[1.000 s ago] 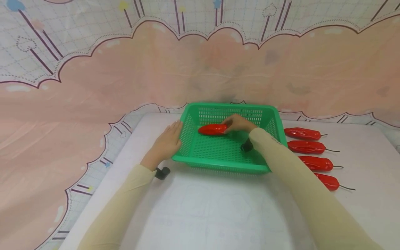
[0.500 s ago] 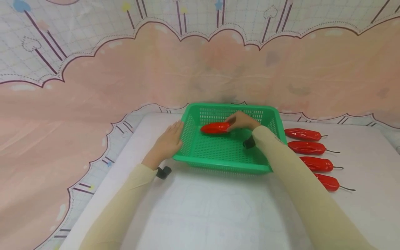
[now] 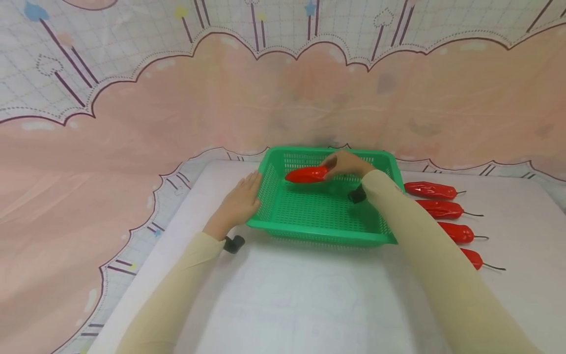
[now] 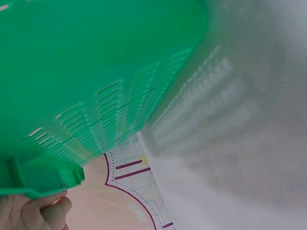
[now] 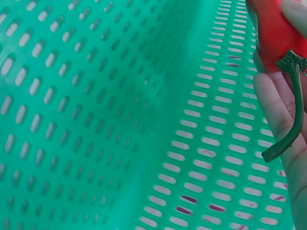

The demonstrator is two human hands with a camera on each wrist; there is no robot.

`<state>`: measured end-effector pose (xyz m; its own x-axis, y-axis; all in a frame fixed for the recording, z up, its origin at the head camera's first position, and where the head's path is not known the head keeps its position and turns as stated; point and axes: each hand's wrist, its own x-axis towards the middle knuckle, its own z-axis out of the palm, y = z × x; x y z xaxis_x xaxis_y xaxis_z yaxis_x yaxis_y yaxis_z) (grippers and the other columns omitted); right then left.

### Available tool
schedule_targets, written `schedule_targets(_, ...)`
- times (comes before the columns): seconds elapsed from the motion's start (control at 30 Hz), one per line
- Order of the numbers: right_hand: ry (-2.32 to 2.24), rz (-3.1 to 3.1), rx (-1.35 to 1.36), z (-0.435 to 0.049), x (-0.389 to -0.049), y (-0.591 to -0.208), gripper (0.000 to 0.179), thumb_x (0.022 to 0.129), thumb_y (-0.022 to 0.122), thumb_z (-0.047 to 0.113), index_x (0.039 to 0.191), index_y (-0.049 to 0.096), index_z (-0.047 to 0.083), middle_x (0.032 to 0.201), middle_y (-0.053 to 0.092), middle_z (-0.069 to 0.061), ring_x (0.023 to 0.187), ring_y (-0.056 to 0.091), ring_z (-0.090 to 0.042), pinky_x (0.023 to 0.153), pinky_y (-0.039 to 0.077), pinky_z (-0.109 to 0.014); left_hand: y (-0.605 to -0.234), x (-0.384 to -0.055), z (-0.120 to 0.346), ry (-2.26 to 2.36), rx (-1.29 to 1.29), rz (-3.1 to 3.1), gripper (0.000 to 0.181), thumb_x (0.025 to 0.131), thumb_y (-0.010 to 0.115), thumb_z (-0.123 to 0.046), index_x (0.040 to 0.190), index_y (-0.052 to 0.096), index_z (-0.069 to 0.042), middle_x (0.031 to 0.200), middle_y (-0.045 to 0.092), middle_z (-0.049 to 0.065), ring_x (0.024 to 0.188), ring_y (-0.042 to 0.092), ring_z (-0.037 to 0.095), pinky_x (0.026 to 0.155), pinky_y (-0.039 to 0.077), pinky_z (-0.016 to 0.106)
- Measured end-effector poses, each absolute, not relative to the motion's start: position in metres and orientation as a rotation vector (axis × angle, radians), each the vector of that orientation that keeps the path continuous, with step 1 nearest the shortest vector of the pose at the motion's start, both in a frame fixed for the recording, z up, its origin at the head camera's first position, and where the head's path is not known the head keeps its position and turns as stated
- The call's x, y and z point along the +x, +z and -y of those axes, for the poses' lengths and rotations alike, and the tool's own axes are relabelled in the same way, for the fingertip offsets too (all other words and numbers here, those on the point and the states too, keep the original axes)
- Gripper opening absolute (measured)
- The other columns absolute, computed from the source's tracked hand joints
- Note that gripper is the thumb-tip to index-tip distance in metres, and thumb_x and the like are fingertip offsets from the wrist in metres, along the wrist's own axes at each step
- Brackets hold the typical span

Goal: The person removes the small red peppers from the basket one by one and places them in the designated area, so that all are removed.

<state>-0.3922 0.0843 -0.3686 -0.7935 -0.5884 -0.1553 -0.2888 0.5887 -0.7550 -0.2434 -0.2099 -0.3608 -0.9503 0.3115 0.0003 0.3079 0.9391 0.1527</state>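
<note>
In the head view my right hand (image 3: pixel 347 163) holds a long red chili pepper (image 3: pixel 306 174) by its stem end, inside the green basket (image 3: pixel 320 238) and toward its back wall. The right wrist view shows the curved green stem (image 5: pixel 296 110) hanging beside the fingers (image 5: pixel 274 98), with only part of the red body in frame. My left hand (image 3: pixel 239 201) lies along the basket's left rim, fingers extended. From the left wrist view, fingers (image 4: pixel 55 211) touch the green rim (image 4: pixel 53 189).
Several more red chili peppers (image 3: pixel 431 190) lie in a column right of the basket, stems pointing right; my right sleeve (image 3: pixel 424 246) covers part of the nearer ones. White cloth (image 3: pixel 283 295) covers the table, and a patterned curtain (image 3: pixel 283 103) hangs behind.
The right hand and its pepper have risen from the basket floor and shifted slightly right and toward the back wall. The left hand stays at the rim.
</note>
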Motion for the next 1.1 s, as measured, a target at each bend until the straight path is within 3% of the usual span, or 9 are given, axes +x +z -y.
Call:
schedule_targets(0.23, -1.052, -2.425, -0.824, -0.093, -0.385, -0.350, 0.043, 0.077, 0.076, 0.018, 0.115, 0.066, 0.002, 0.111, 0.068, -0.017, 0.097, 0.064, -0.026, 0.085, 0.055, -0.038, -0.361, -0.244, 0.209, 0.246, 0.480, -3.067, 0.064, 0.091, 0.032, -0.017, 0.148, 0.012, 0.005, 0.157, 0.011, 0.021, 0.146, 0.012, 0.033, 0.121, 0.012, 0.042)
schedule_targets(0.47, -0.973, -2.478, -0.788, -0.095, -0.382, -0.337, 0.044, 0.078, 0.073, 0.013, 0.120, 0.063, 0.001, 0.118, 0.065, -0.019, 0.107, 0.062, -0.029, 0.093, 0.052, -0.043, -0.362, -0.245, 0.210, 0.245, 0.488, -3.072, 0.064, 0.091, 0.033, -0.017, 0.148, 0.012, 0.005, 0.156, 0.013, 0.021, 0.146, 0.013, 0.033, 0.121, 0.013, 0.043)
schedule_targets(1.1, -0.965, -2.503, -0.894, -0.111, -0.351, -0.309, 0.041, 0.077, 0.075, 0.010, 0.115, 0.065, -0.002, 0.112, 0.066, -0.020, 0.097, 0.066, -0.028, 0.087, 0.056, -0.040, -0.361, -0.243, 0.210, 0.247, 0.491, -3.066, 0.064, 0.091, 0.033, -0.016, 0.148, 0.012, 0.006, 0.156, 0.012, 0.022, 0.146, 0.012, 0.034, 0.121, 0.013, 0.044)
